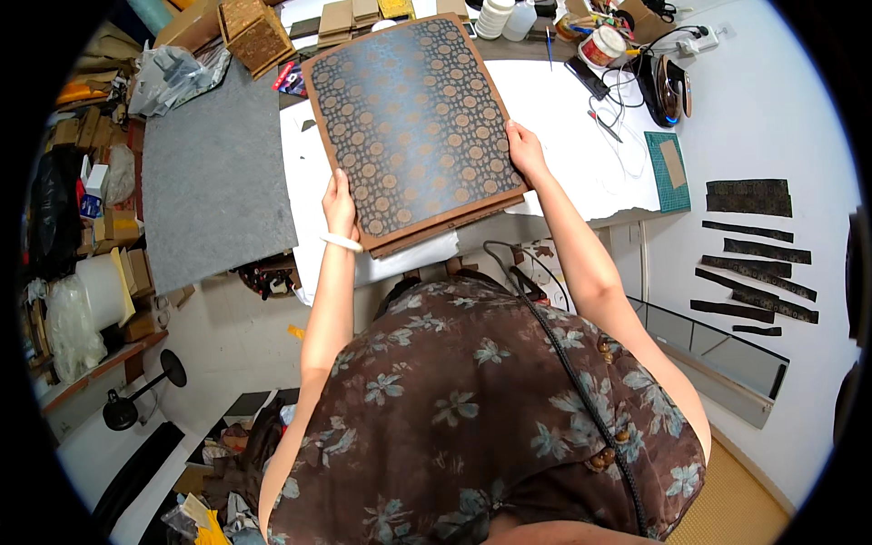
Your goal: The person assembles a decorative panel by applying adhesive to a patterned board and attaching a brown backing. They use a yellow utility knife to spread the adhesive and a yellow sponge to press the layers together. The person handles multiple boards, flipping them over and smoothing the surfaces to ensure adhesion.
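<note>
A large rectangular board-like piece point(413, 127) with a brown border and a blue-grey panel of round floral motifs is held at a tilt over the table. Its lower edge shows more than one brown layer; whether it is a box, a folder or stacked boards I cannot tell. My left hand point(339, 211) grips its left side near the bottom corner, thumb on the front. Higher up on the opposite side, my right hand point(526, 153) grips the edge, also with the thumb in front. The fingers behind the piece are mostly hidden.
White paper point(572, 109) and a grey mat point(213, 182) cover the table. A clothes iron point(668, 91), cables, a white tub point(601, 45) and a green cutting mat point(670, 173) lie at the right. A cork-patterned box point(252, 38) stands far left. Dark strips point(749, 195) hang on the right wall.
</note>
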### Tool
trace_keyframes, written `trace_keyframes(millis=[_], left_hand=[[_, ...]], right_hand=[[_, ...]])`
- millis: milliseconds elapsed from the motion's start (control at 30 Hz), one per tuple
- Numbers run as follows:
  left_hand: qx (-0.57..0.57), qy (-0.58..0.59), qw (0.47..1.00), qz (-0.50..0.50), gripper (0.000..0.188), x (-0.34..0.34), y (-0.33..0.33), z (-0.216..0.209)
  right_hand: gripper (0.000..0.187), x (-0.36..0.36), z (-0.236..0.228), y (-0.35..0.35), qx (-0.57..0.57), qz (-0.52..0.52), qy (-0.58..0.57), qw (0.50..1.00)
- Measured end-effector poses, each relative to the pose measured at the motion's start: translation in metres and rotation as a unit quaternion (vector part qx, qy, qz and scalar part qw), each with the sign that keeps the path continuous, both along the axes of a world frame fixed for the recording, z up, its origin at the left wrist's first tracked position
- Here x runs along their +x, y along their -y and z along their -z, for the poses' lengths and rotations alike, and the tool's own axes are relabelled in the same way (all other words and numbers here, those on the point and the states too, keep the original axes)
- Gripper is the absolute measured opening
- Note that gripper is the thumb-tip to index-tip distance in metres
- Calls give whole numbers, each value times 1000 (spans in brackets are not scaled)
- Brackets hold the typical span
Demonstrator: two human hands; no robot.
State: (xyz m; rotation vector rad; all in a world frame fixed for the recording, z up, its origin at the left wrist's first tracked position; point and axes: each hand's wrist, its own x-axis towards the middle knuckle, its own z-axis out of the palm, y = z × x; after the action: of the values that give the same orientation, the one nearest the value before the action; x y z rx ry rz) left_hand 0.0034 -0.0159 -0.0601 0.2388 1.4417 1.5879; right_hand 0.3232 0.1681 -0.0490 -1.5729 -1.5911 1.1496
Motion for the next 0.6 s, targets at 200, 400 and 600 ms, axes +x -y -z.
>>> trace_keyframes(millis=[200, 400, 600], left_hand=[[-39, -30, 999, 0, 42, 15, 7, 9], [-36, -29, 999, 11, 39, 13, 28, 31], [-73, -3, 996, 50, 45, 7, -4, 9]], right_hand=[[46, 24, 43, 9, -2, -13, 49, 999], [44, 23, 65, 18, 15, 7, 0, 1000], [42, 25, 70, 7, -25, 36, 9, 999]])
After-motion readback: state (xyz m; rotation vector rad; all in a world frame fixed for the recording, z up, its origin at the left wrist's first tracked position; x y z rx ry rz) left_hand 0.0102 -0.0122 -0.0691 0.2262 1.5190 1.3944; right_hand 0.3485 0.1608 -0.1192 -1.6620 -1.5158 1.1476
